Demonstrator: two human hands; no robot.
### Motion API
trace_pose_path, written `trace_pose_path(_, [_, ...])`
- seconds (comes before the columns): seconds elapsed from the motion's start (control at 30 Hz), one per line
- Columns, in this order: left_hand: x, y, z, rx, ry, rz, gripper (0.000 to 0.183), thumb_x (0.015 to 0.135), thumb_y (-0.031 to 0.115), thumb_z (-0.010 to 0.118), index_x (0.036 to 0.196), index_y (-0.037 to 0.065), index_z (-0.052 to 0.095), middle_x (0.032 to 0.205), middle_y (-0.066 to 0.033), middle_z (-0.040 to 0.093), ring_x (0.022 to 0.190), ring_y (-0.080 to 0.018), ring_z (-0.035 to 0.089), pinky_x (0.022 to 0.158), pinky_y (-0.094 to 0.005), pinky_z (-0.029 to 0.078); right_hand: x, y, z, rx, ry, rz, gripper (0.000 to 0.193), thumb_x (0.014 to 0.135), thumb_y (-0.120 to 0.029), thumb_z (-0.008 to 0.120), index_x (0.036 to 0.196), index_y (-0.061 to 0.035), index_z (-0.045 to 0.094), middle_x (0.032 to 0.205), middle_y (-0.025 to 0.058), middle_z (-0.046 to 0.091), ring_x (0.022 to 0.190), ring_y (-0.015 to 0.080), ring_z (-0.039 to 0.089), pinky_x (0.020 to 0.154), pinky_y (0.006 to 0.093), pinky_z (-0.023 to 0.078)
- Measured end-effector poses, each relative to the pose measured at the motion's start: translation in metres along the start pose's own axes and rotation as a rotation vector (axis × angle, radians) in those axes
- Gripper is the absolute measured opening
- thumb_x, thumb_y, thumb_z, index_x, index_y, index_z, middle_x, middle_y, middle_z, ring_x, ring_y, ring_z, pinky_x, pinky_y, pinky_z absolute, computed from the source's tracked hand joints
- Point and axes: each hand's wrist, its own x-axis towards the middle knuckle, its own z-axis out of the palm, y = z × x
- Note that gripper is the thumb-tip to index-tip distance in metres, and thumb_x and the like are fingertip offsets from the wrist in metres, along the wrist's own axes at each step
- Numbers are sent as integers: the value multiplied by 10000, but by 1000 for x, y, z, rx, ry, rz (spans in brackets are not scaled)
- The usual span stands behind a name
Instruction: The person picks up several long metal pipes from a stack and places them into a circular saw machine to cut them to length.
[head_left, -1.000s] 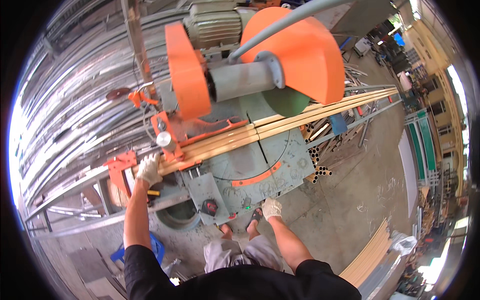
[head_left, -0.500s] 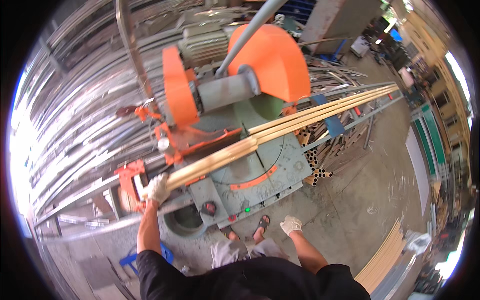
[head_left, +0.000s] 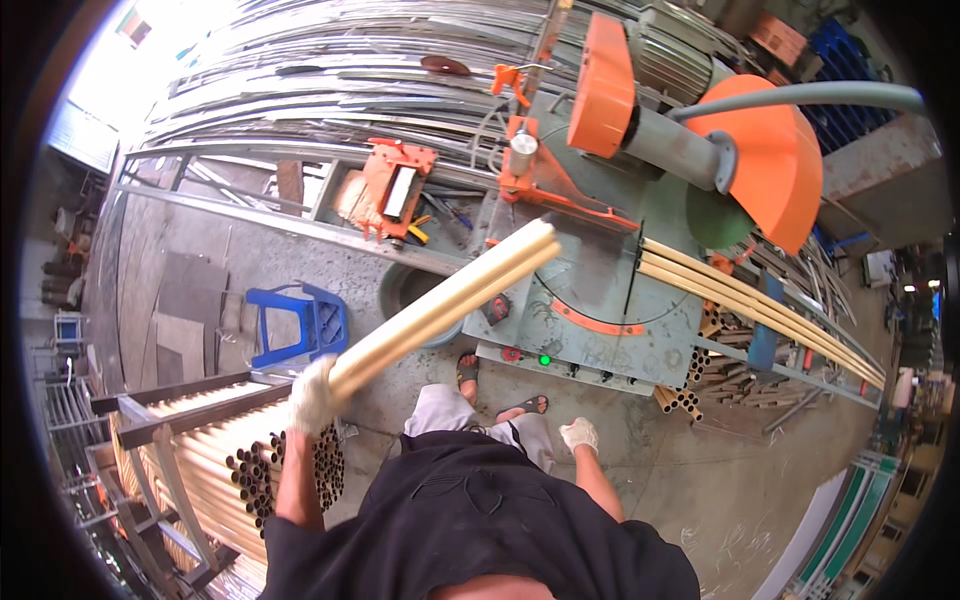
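Note:
My left hand (head_left: 314,396), in a whitish work glove, is closed round the lower end of a bundle of short tan tubes (head_left: 450,305). The bundle slants up to the right, its far end over the grey saw table (head_left: 600,345). My right hand (head_left: 579,435), gloved too, hangs low at my right side with its fingers curled in and nothing visible in them. Long tan tubes (head_left: 760,312) lie across the right side of the saw table, their ends near the slot. The cut-off saw (head_left: 770,165) has an orange guard, with its blade raised above the table.
A rack (head_left: 215,440) of stacked tan tubes stands at lower left, close to my left arm. Beyond it is a blue plastic stool (head_left: 300,322). An orange clamp block (head_left: 390,190) sits on the metal rail frame left of the saw. More metal lengths (head_left: 330,70) lie behind.
My left hand has lifted the short tubes off the saw and swung them back toward the lower-left rack. My view has turned left. The long tubes stay on the saw table.

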Motion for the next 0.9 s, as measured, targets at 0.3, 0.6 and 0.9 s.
trace_pose_path(0.3, [-146, -42, 46, 99, -288, -621, 414, 677, 170, 756, 1061, 47, 661, 944, -208, 708, 885, -380, 698, 783, -453, 561, 19, -17, -28, -47, 10, -138, 388, 783, -343, 674, 1062, -80, 727, 1085, 225, 700, 1051, 386, 666, 906, 464, 531])
trace_pose_path(0.6, [118, -52, 197, -192, -498, -737, 323, 672, 263, 789, 934, 86, 723, 870, -150, 719, 793, -284, 692, 702, -425, 548, 27, 14, -8, -12, -107, -359, 372, 785, -327, 672, 940, -1, 760, 889, 237, 725, 908, 353, 721, 823, 426, 548])
trace_pose_path(0.9, [-41, 27, 173, -719, -227, -977, 274, 622, 324, 817, 808, 130, 763, 778, -71, 713, 668, -197, 664, 616, -384, 526, -83, -176, -16, 280, -811, -824, 312, 970, -267, 631, 1160, -19, 638, 978, 60, 687, 782, 138, 682, 654, 274, 557])
